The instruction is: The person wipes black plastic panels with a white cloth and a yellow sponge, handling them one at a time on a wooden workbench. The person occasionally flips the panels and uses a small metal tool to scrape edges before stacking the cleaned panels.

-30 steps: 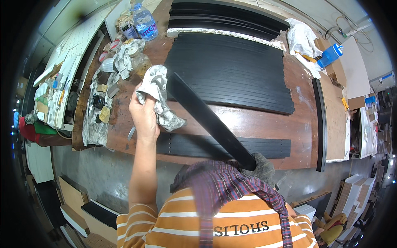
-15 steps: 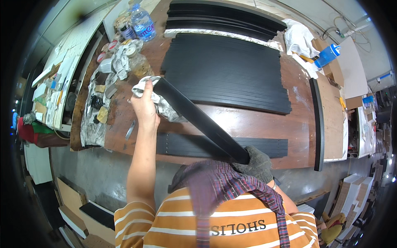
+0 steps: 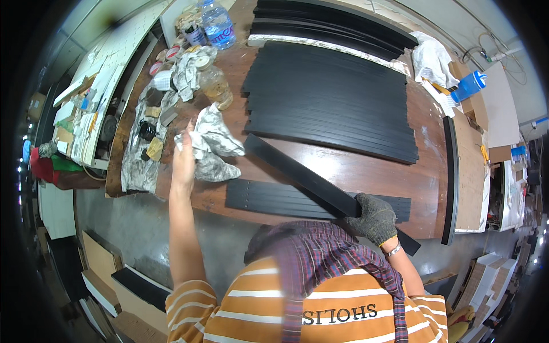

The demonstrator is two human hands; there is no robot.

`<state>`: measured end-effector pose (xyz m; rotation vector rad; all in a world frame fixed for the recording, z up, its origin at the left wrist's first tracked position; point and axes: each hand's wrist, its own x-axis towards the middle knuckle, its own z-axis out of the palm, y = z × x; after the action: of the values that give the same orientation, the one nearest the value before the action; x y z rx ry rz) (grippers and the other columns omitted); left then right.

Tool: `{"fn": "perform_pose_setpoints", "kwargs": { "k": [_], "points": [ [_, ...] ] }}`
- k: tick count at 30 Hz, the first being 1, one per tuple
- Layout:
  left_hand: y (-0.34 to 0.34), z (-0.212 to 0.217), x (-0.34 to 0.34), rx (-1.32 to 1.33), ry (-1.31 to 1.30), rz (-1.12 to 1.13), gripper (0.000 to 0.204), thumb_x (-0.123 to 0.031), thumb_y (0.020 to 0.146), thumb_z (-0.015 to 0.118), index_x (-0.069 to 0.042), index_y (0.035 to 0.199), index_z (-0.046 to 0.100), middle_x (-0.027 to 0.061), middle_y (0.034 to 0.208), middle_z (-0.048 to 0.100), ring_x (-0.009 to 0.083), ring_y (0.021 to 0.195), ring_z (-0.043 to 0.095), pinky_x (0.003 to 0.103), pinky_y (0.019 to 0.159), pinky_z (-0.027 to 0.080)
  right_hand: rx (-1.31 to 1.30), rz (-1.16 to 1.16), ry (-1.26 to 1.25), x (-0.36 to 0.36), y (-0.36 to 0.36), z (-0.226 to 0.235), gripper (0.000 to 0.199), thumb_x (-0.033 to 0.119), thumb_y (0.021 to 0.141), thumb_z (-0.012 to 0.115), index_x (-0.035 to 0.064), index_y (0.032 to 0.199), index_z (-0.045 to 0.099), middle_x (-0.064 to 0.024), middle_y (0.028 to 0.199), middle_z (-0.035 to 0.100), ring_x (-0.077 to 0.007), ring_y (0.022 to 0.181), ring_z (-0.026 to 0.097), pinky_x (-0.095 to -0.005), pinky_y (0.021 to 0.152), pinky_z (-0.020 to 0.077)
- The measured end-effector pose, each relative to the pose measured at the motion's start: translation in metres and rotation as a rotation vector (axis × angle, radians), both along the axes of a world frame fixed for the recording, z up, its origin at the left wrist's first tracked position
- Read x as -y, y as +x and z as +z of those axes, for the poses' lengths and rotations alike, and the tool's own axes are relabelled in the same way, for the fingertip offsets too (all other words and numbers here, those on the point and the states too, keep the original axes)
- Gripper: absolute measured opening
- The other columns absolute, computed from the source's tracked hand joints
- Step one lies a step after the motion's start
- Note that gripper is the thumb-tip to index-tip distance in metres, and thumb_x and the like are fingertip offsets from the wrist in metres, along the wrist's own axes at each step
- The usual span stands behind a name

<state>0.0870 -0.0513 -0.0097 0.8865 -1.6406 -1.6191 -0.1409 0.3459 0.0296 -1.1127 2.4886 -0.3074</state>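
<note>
My left hand (image 3: 184,155) is bare and grips the left edge of a crumpled grey-white rag (image 3: 214,143), which rests on the brown wooden table (image 3: 366,171). The rag lies just left of the far end of a long black strip (image 3: 297,174). My right hand (image 3: 374,217), in a dark knit glove, is closed on the near part of that strip. The strip runs diagonally across a flat row of black strips (image 3: 274,200) by the table's front edge.
A wide layer of black strips (image 3: 331,108) covers the table's middle, with more stacked at the back (image 3: 337,23). At the left stand a jar of amber liquid (image 3: 216,86), a water bottle (image 3: 217,26) and small tins. A white cloth (image 3: 432,57) and a blue bottle (image 3: 469,86) sit at the right.
My left hand has drawn the rag off the strip's far end and down to the table at the left. The strip has dropped lower and lies flatter over the front row.
</note>
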Motion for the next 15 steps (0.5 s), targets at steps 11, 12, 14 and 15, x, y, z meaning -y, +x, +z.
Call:
{"fn": "perform_pose_setpoints", "kwargs": {
  "k": [11,12,14,15],
  "points": [
    [0.042,0.017,0.050,0.098,0.082,0.227,0.045,-0.038,0.106,0.057,0.004,0.118,0.065,0.0067,0.110,0.069,0.0184,0.100,0.062,0.036,0.088,0.049,0.103,-0.015,-0.005,0.002,0.018,-0.017,0.040,0.040,0.075,0.079,0.0070,0.098,0.073,-0.0198,0.086,0.071,-0.0398,0.082,0.070,-0.0465,0.075,0.0549],
    [0.040,0.018,0.056,0.174,0.113,0.238,0.040,-0.032,0.104,0.061,0.005,0.119,0.066,0.0080,0.108,0.070,0.0178,0.099,0.063,0.035,0.088,0.049,0.107,-0.021,0.012,0.000,0.019,-0.018,0.041,0.039,0.074,0.079,0.0069,0.098,0.073,-0.0200,0.086,0.071,-0.0399,0.082,0.070,-0.0464,0.075,0.0550],
    [0.035,0.026,0.070,0.225,-0.039,0.232,0.039,-0.030,0.104,0.061,0.006,0.118,0.066,0.0080,0.108,0.071,0.0173,0.095,0.063,0.035,0.084,0.049,0.117,-0.044,-0.002,-0.002,0.018,-0.019,0.041,0.038,0.074,0.079,0.0066,0.099,0.073,-0.0202,0.086,0.071,-0.0400,0.082,0.070,-0.0464,0.075,0.0551],
    [0.030,0.033,0.080,0.258,-0.136,0.246,0.037,-0.028,0.104,0.061,0.007,0.116,0.067,0.0091,0.105,0.071,0.0172,0.092,0.063,0.035,0.083,0.049,0.127,-0.052,-0.025,-0.003,0.019,-0.020,0.040,0.037,0.074,0.079,0.0066,0.099,0.073,-0.0203,0.086,0.071,-0.0400,0.082,0.070,-0.0464,0.075,0.0551]
  ]
}}
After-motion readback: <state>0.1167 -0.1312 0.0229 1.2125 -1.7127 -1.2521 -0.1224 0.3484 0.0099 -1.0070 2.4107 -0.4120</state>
